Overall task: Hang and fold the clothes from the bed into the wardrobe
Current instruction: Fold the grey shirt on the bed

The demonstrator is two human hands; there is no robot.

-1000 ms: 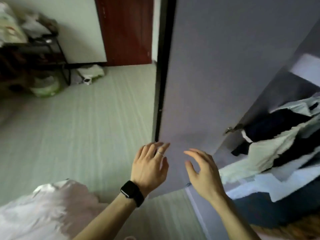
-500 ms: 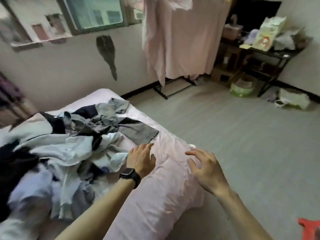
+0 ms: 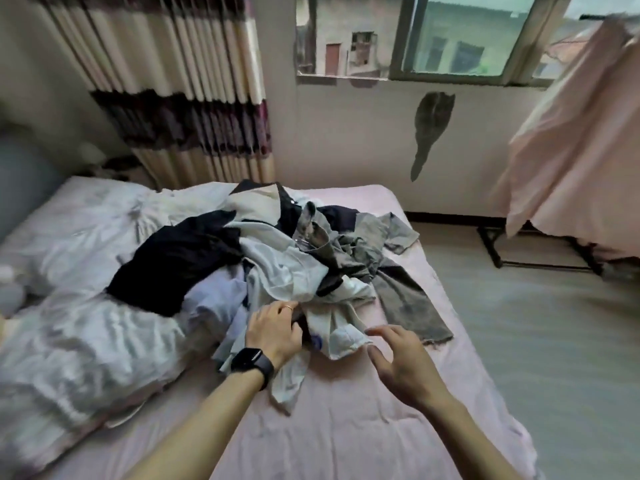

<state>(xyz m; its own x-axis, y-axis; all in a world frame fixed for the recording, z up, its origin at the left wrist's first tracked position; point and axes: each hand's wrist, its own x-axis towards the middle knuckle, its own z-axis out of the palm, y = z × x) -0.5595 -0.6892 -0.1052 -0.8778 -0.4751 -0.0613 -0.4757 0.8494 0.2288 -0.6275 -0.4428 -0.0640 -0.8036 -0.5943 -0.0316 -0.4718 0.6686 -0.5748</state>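
- While I look down over the bed (image 3: 346,427), the pile of clothes (image 3: 277,251) lies heaped across its middle
- My left hand (image 3: 273,332) has its fingers curled into the near edge of the pile, gripping a pale garment (image 3: 332,327)
- My right hand (image 3: 398,362) hovers just beside that garment's hem, fingers spread and loose, holding nothing
- Grey trousers (image 3: 405,299) trail from the pile toward the bed's right edge

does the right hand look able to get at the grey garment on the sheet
Probably yes. The right hand hovers open just short of the grey garment, whose near end lies bare on the pink sheet; the left hand grips the clothes pile off to the side.
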